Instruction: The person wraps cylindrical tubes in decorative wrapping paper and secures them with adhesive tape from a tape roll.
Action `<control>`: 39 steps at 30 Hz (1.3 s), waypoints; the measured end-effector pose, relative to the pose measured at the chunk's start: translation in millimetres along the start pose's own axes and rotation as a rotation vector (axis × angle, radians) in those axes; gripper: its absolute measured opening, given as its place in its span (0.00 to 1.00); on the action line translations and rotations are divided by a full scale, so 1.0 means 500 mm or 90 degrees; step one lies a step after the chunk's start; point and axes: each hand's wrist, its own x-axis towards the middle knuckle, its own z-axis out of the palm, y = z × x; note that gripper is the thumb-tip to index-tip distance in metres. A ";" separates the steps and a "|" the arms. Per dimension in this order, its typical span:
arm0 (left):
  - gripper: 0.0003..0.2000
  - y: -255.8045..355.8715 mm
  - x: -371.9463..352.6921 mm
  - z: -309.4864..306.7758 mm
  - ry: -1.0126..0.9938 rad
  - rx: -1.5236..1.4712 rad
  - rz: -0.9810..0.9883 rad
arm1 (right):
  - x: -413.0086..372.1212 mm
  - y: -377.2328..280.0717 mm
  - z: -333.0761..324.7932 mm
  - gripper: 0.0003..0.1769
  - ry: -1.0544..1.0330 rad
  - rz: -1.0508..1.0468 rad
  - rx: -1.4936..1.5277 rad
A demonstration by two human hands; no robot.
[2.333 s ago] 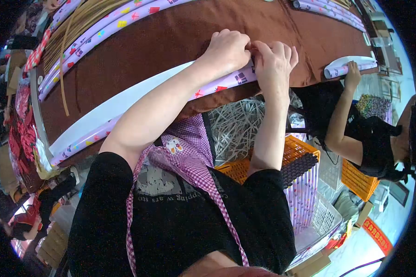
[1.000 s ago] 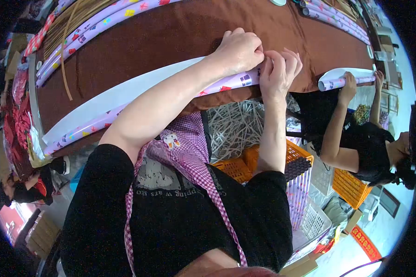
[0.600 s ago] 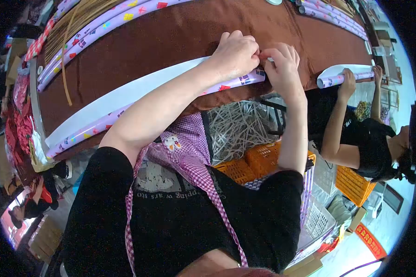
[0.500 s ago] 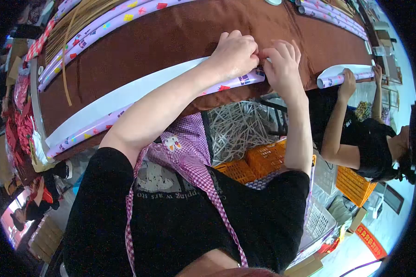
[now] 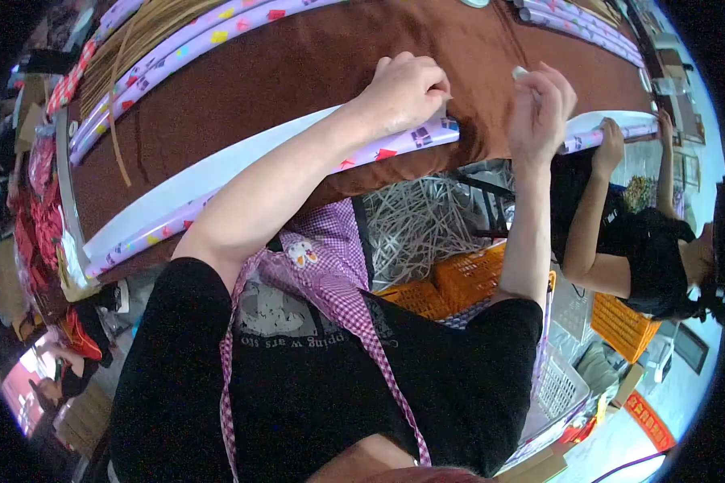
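Note:
A white-backed sheet [image 5: 217,173] with a lilac printed front is partly rolled along the near table edge; its printed roll [image 5: 403,145] shows small coloured pictures. Just above the roll's right end is my left hand [image 5: 407,92], thumb and fingers pressed together on something too small to make out. Its palm side is hidden. To the right, my right hand [image 5: 542,109] is raised off the roll with curled fingers, a small pale thing at its fingertips that I cannot identify.
Lilac printed rolls [image 5: 193,44] and brown strips [image 5: 157,28] lie on the brown cloth [image 5: 274,72]. At right a co-worker [image 5: 644,258] handles a similar roll [image 5: 584,138]. Below the table are shredded paper [image 5: 411,225] and orange crates [image 5: 467,274].
My right hand has moved away from my left hand, to the right. My left hand has barely shifted, near the roll's end. The co-worker's roll is a little further right.

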 end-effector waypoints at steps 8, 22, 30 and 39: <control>0.12 -0.008 -0.002 -0.007 0.053 0.076 -0.011 | -0.026 -0.027 0.053 0.06 -0.120 0.458 0.470; 0.13 0.024 0.004 -0.021 0.079 -0.189 0.062 | -0.015 -0.113 0.062 0.08 -0.014 0.633 0.638; 0.15 -0.007 0.011 -0.012 0.156 -0.034 0.203 | 0.018 -0.106 -0.010 0.11 -0.267 0.541 0.489; 0.15 0.021 -0.001 -0.020 0.088 -0.204 0.162 | 0.020 -0.053 0.017 0.29 -0.145 0.515 0.671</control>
